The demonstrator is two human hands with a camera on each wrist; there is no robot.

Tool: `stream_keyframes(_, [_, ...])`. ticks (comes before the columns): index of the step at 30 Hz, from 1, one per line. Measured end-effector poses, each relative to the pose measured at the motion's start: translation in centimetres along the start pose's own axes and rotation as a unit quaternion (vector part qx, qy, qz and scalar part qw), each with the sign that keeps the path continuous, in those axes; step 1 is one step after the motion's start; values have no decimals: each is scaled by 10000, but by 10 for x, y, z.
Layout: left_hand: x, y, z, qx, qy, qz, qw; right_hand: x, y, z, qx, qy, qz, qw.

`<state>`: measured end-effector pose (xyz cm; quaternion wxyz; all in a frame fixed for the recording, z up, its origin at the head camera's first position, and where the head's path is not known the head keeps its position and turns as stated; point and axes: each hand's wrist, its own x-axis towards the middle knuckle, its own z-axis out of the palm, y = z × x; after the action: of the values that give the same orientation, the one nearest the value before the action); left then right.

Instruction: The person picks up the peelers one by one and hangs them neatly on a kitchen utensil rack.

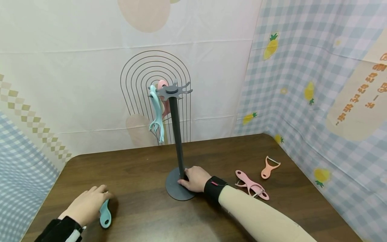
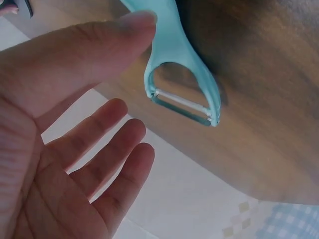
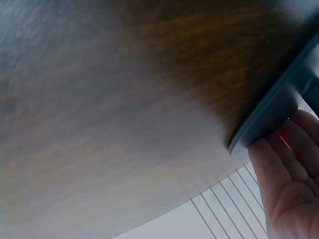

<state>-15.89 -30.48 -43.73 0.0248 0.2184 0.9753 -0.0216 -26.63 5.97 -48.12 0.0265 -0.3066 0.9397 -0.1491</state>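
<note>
A dark grey stand (image 1: 176, 134) with a round base and a hooked top rises from the table. My right hand (image 1: 195, 179) grips it low down, thumb and fingers about the foot of the pole; the right wrist view shows fingers against the base (image 3: 271, 117). Hanging from the hooks are a turquoise peeler (image 1: 157, 112) and a pink peeler (image 1: 162, 84) partly behind it. At the left, my left hand (image 1: 89, 203) pinches another turquoise peeler (image 2: 169, 35) by its handle, thumb over it, index finger hidden in the left wrist view. Three other fingers are spread apart.
Pink peelers (image 1: 249, 183) lie overlapping to the right of the stand, partly hidden by the right forearm. Behind them is an orange peeler (image 1: 267, 169). The brown table (image 1: 139, 211) meets a patterned cloth (image 1: 211, 84) at the back and sides.
</note>
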Motion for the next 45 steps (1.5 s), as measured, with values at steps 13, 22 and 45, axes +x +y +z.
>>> stream_keyframes(13, [0,2,11,171,59,-40,9998,0,0,-2,9,-99,-67,9999])
stream_keyframes(22, [-2,3,13,111,219,9,9997,0,1,-3,-61,-165,-91,9998])
stream_keyframes(45, [-2,1,15,-828,-210,-331,9958,-1,-2,-5,-39,-152,-85,9998])
